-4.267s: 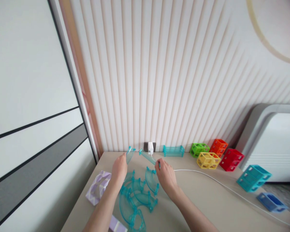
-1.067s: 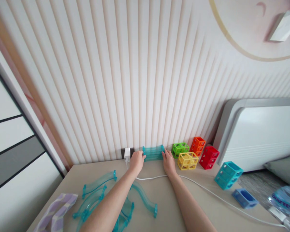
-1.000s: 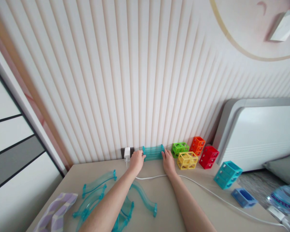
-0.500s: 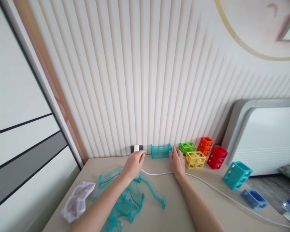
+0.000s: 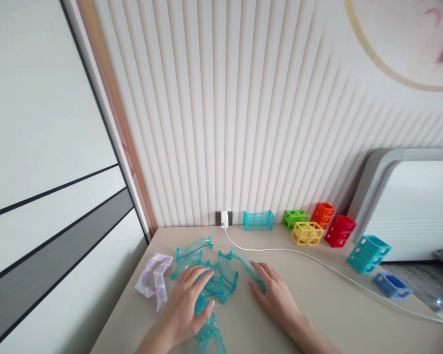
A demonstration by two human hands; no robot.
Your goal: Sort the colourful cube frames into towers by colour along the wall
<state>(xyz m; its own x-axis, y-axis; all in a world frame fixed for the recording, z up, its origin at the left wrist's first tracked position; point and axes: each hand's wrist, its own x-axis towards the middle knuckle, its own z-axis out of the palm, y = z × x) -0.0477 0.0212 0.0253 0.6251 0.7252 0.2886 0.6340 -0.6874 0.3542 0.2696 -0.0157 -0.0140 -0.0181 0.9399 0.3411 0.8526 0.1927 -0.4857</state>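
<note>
Several clear teal track pieces [image 5: 227, 269] lie in a loose cluster on the beige table [image 5: 239, 322]. My left hand [image 5: 188, 300] is over the left part of the cluster, fingers apart, with nothing visible in it. At the right end of a long curved teal piece [image 5: 245, 263] is my right hand [image 5: 275, 295], its fingers spread, touching or just over that end. Against the wall stands a stack of straight teal pieces [image 5: 259, 221], apart from both hands.
Green [image 5: 296, 219], yellow [image 5: 307, 233], orange [image 5: 323, 215], red [image 5: 340, 231] and teal [image 5: 368, 253] block frames stand at the right, beside a blue one [image 5: 392, 285]. A white cable [image 5: 299, 251] crosses the table from a charger [image 5: 225, 220]. A purple-white folded object [image 5: 153, 276] lies left.
Both hands have come back from the wall side toward the cluster of teal pieces. My right hand has left the teal stack by the wall. The view has shifted slightly.
</note>
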